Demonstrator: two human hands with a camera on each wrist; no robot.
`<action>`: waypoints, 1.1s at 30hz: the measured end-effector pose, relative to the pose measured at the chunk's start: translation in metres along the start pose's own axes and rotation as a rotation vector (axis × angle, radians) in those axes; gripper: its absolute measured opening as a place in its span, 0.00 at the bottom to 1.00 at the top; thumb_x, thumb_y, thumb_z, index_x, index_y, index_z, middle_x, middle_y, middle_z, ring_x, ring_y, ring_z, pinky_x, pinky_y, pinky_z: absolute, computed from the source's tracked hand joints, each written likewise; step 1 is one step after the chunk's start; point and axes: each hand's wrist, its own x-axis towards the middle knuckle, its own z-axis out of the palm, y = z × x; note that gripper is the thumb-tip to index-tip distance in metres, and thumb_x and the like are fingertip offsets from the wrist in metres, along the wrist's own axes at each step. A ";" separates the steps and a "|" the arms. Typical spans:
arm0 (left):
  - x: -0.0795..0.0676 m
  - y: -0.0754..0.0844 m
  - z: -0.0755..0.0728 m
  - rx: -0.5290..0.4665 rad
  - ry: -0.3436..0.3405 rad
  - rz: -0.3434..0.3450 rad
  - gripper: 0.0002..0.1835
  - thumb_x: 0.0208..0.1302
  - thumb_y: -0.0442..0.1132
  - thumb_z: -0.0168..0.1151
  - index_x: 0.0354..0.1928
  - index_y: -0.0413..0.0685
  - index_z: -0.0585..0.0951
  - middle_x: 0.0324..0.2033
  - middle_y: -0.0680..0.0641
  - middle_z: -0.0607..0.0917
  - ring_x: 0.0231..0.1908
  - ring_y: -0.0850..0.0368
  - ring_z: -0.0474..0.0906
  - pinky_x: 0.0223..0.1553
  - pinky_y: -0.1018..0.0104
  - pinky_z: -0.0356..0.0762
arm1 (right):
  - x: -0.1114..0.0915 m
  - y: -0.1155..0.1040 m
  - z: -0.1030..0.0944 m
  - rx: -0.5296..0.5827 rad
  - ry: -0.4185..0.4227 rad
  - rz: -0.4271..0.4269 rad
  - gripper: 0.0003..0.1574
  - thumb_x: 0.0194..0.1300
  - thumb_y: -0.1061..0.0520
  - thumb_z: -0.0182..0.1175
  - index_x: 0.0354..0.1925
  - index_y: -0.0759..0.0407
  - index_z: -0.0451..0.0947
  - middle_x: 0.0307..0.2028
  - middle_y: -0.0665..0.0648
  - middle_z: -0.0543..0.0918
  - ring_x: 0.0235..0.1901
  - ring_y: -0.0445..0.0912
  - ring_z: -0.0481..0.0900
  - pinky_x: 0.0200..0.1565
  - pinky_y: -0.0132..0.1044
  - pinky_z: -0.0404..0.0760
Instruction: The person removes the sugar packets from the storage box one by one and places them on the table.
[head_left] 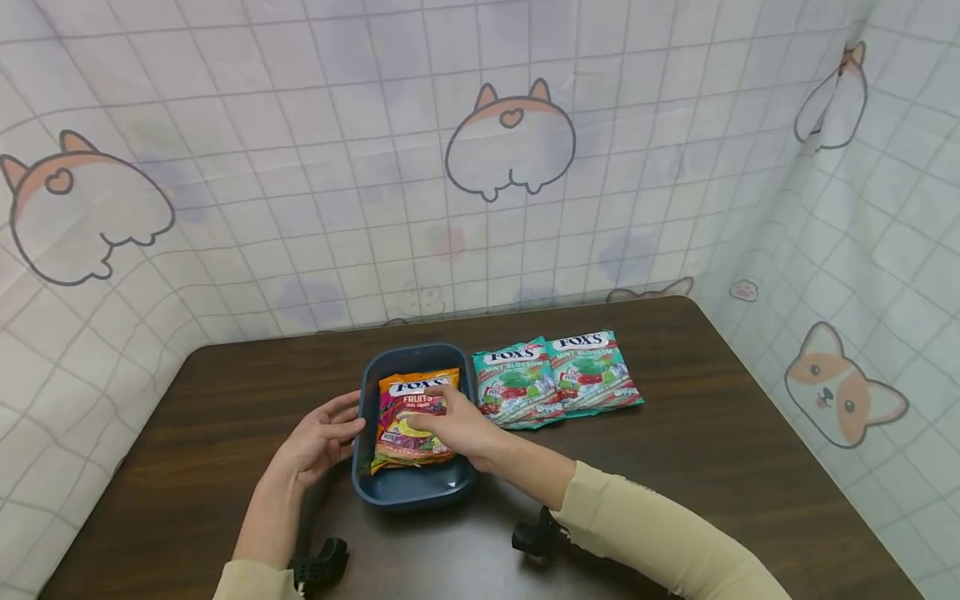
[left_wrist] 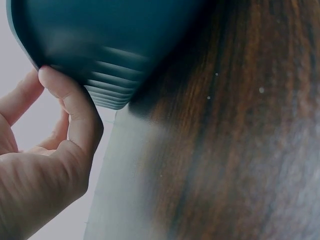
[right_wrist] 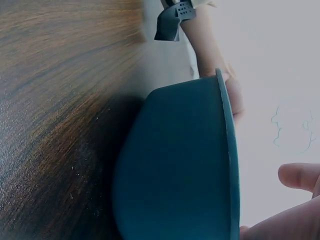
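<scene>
A dark blue plastic bin [head_left: 412, 498] stands on the table, and an orange and magenta bag of Fox's Fruits candy [head_left: 397, 454] lies face up inside it. My right hand [head_left: 465, 429] reaches over the bin's right side, with thumb and forefinger spread apart above the bag. In the right wrist view the thumb [right_wrist: 297, 176] is clear of the bin's rim. My left hand [head_left: 318, 437] touches the outside of the bin's left rim with thumb and fingertips. Part of the bag is hidden beneath the right hand.
Two green bags of Fox's Mint Blossom candy, a left one [head_left: 517, 387] and a right one [head_left: 592, 375], lie overlapping right of the bin. The dark wooden table [head_left: 675, 467] meets a patterned white cloth [head_left: 510, 250] at the back and sides.
</scene>
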 end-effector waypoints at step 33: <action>-0.002 0.000 0.001 0.012 0.007 0.013 0.35 0.75 0.29 0.57 0.78 0.37 0.55 0.61 0.40 0.80 0.45 0.55 0.85 0.49 0.59 0.84 | 0.013 -0.008 -0.022 0.267 -0.125 -0.041 0.37 0.75 0.59 0.61 0.74 0.67 0.60 0.69 0.68 0.67 0.65 0.57 0.72 0.68 0.55 0.68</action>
